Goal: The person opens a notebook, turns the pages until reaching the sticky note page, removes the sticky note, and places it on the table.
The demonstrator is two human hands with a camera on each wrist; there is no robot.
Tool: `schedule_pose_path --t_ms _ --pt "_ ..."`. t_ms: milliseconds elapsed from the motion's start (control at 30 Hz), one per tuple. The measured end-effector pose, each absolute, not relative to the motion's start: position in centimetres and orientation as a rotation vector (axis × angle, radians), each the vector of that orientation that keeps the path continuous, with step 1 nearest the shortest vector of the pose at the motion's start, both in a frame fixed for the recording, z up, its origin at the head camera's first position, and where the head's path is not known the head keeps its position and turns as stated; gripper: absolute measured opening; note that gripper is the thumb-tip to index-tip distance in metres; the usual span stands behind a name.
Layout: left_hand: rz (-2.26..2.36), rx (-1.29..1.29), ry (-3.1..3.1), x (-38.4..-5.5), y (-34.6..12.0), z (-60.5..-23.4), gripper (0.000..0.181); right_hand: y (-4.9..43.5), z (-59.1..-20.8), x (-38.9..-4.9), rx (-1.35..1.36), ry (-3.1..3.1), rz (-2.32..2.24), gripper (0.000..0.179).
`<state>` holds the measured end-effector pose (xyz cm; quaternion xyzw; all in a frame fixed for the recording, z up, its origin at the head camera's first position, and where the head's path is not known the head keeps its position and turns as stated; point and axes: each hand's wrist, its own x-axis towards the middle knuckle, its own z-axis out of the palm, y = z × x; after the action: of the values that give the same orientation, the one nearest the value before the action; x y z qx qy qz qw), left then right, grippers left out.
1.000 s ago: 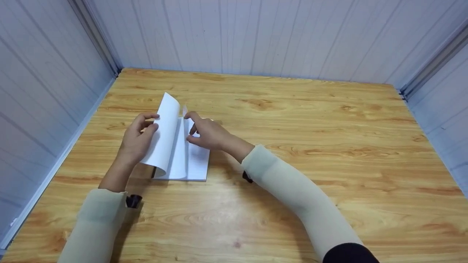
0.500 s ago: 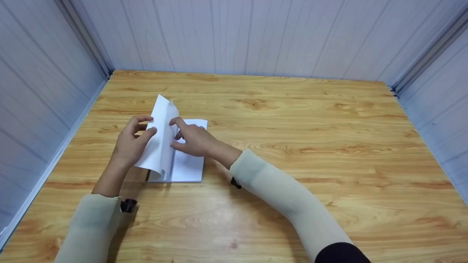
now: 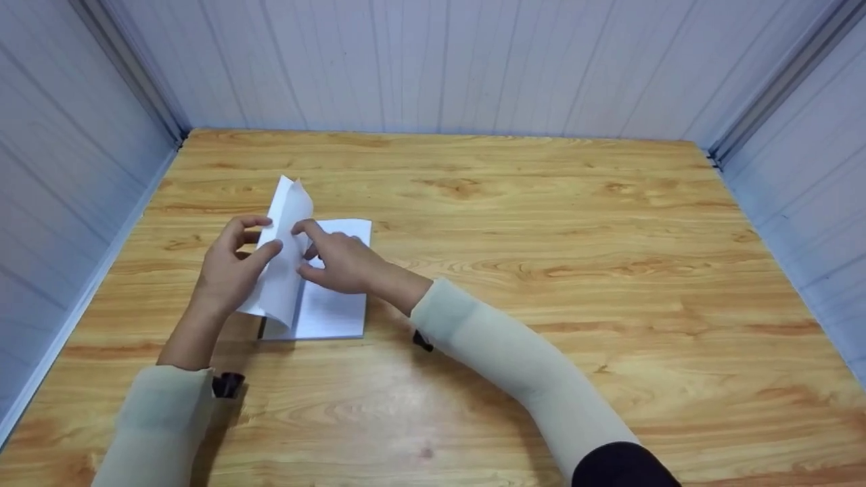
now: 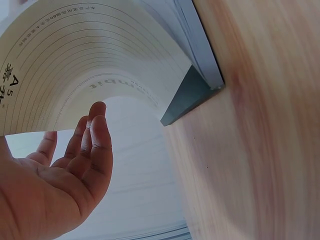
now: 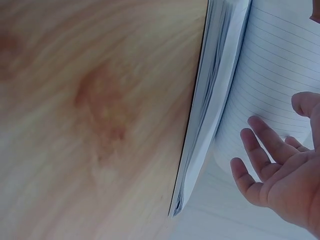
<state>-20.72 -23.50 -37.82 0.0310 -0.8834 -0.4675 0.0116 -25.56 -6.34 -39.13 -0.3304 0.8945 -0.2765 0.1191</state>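
A lined notebook point(image 3: 335, 312) lies on the table with some raised leaves point(image 3: 279, 295) standing up and curving leftward. My left hand point(image 3: 226, 274) holds these leaves by their free edge, thumb in front and fingers behind. In the left wrist view a cream printed sheet point(image 4: 110, 42) marked A5 bends over my fingers, near a dark spine corner point(image 4: 190, 95). My right hand point(image 3: 342, 262) touches the face of the raised leaves with its index finger, thumb apart. The right wrist view has its fingers point(image 5: 257, 155) loosely spread beside a ruled page point(image 5: 275, 65).
A wood-grain table point(image 3: 541, 223) spreads right of the notebook and in front of it. Pale panelled walls point(image 3: 406, 67) stand at the back and both sides. A small black device point(image 3: 229, 385) sits at the left cuff.
My right hand has moved left, bringing a leaf over against those held by my left hand. More of the notebook's right-hand page shows. The whole scene has shifted slightly left in view.
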Motion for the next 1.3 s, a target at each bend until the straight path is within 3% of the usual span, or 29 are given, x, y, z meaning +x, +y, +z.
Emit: schedule_pose_path --t_ms 733,1067,1300 --pt "-1.523 0.034 -2.614 -20.5 -24.3 -37.9 0.037 -6.3 -39.2 -25.7 -1.076 2.719 -0.767 0.054" --pt "-1.609 -0.022 -2.47 -20.7 -24.3 -37.8 0.04 -4.5 -39.4 -27.0 -0.893 2.948 -0.593 0.036" --pt "-1.62 0.037 -2.522 -20.8 -24.3 -37.7 0.033 -3.0 -39.8 -28.7 -0.773 3.005 -0.482 0.035"
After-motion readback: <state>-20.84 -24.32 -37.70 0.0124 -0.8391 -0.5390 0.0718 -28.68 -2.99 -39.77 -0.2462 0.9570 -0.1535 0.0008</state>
